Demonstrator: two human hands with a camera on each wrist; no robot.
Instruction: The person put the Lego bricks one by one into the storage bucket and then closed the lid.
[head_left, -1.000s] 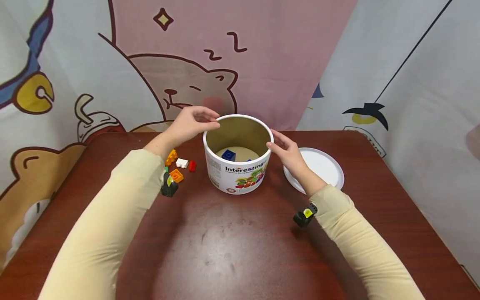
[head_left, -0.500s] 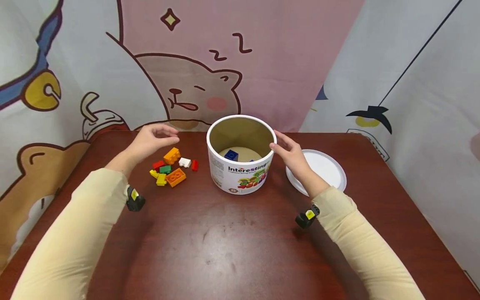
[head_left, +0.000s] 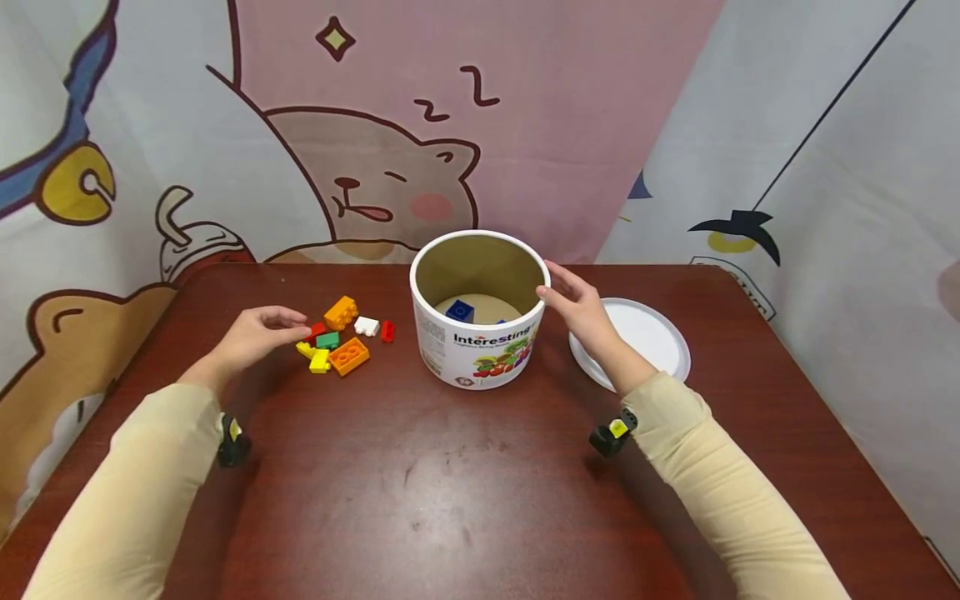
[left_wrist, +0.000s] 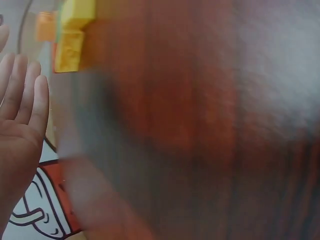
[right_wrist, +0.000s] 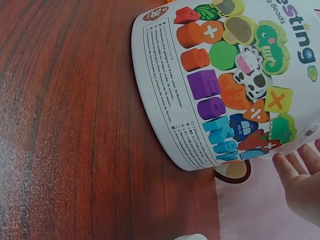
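My left hand [head_left: 258, 335] reaches over the left of the table with nothing in its fingers, its fingertips beside a red brick [head_left: 317, 331]. In the left wrist view its fingers are straight, close to the yellow bricks [left_wrist: 70, 51]. A green brick [head_left: 327, 341], two orange bricks [head_left: 349, 357], a white brick [head_left: 367, 326] and another red brick [head_left: 387, 331] lie around there. My right hand [head_left: 581, 310] rests at the right rim of a white bucket [head_left: 480, 354] with a printed label, straight fingers touching its outer wall. Blue bricks [head_left: 460, 312] lie inside the bucket.
A round white lid [head_left: 648, 337] lies flat on the table to the right of the bucket, partly behind my right hand. The brown wooden table [head_left: 465, 492] ends at the back against a printed curtain [head_left: 570, 108].
My left hand has moved from the bucket's left rim leftward and down to the loose bricks, uncovering several of them. My right hand stays at the bucket.
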